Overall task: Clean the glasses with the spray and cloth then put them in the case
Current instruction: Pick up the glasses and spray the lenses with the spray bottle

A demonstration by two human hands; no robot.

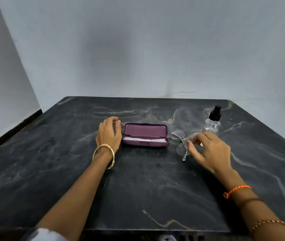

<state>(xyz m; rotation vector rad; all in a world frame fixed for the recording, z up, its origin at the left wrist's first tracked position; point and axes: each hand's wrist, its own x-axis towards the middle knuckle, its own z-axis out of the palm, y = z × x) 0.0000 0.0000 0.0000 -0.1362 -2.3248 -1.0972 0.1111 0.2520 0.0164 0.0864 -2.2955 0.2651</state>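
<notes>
Dark marble-veined table (68, 171), matte, pale streaks throughout. At frame centre, oblong purple hard-shell case (145, 134) lying open, white cloth (143, 140) flat inside; right of it, thin wire-rimmed glasses (180, 142) with round clear lenses, then clear plastic spray bottle (212, 121), black pump top, upright at upper right. Left hand (108, 134) loosely curled beside case, gripping nothing; right hand (208, 150) with fingers spread over glasses, actual grip not discernible.
</notes>
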